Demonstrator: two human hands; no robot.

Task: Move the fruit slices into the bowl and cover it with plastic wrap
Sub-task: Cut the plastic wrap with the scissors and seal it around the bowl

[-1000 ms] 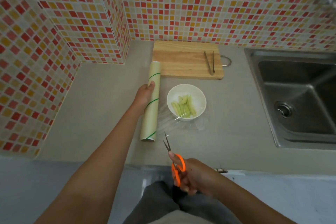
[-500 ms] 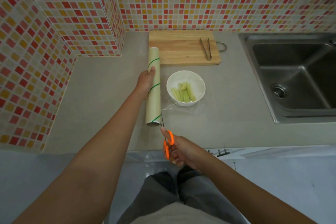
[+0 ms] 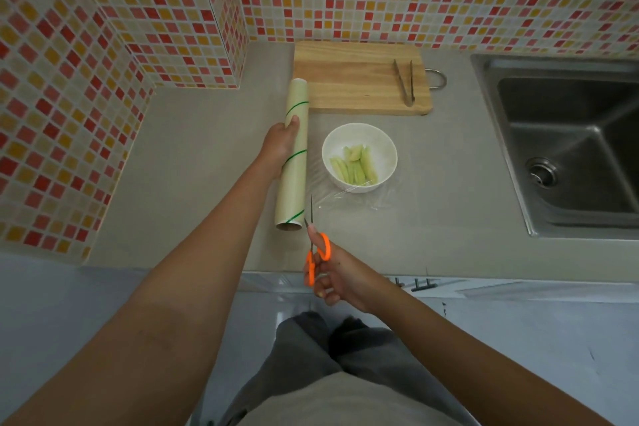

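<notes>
The left hand (image 3: 280,144) is stretched forward and wrapped around the plastic wrap roll (image 3: 294,155), which lies on the bench (image 3: 193,162) at 9 o'clock of the bowl (image 3: 359,156). The right hand (image 3: 340,275) is clamped on the orange scissors (image 3: 316,254), blades pointed toward 12 o'clock beside the roll's near end. The fruit slices (image 3: 354,167) are held in the bowl, with film (image 3: 349,199) spread around it.

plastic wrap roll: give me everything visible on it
The plastic wrap roll is a long pale cream tube with thin green lines spiralling around it. It lies flat on the grey counter, running front to back, left of the white bowl, its far end beside the cutting board. The near end shows a hollow cardboard-looking core. The left hand grips its middle. Clear film stretches off it toward the bowl, and the scissors in the right hand point at it.
</notes>
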